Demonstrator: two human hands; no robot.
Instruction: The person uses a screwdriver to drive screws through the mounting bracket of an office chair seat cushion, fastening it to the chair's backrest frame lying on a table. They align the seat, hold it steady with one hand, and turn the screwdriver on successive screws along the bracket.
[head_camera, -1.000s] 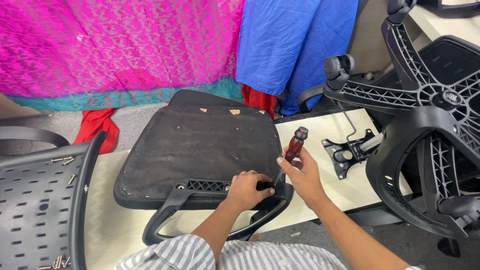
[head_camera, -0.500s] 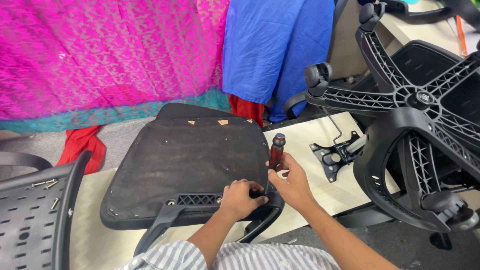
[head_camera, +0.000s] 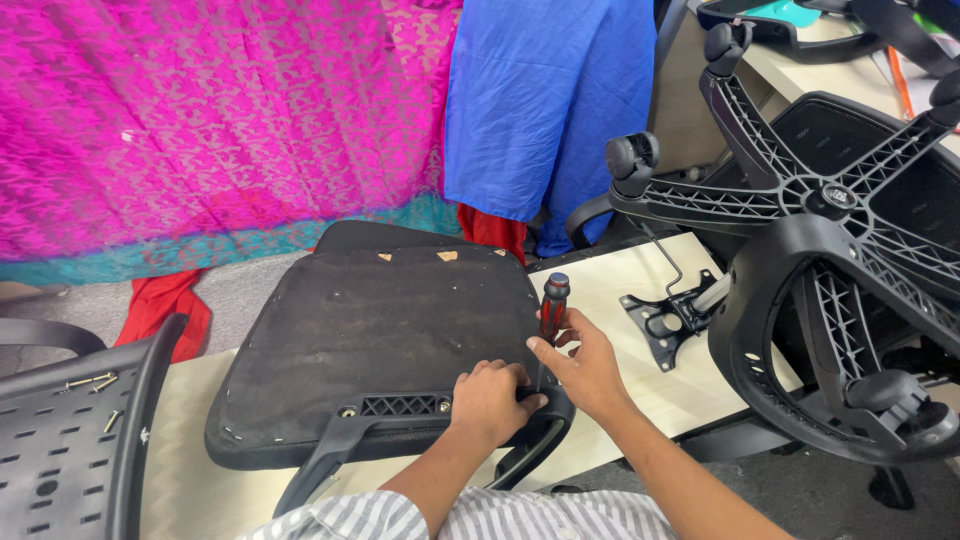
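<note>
A black chair seat (head_camera: 380, 335) lies upside down on a pale board (head_camera: 610, 290), with a black plastic armrest bracket (head_camera: 400, 415) along its near edge. My right hand (head_camera: 585, 365) grips a screwdriver with a red and black handle (head_camera: 552, 305), held nearly upright with its tip down at the bracket's right end. My left hand (head_camera: 492, 400) rests curled on that same end of the bracket, right beside the screwdriver tip. The tip itself is hidden behind my fingers.
An upturned black five-star chair base with castors (head_camera: 830, 200) looms at the right. A metal seat mechanism (head_camera: 665, 320) lies on the board. A black mesh chair back (head_camera: 70, 440) with loose screws (head_camera: 88, 382) is at left. Pink (head_camera: 200, 120), blue (head_camera: 550, 100) and red cloths hang behind.
The screwdriver has swung from a slant to nearly upright, my right hand sliding lower on it. My left hand stays on the bracket. The camera view has shifted slightly.
</note>
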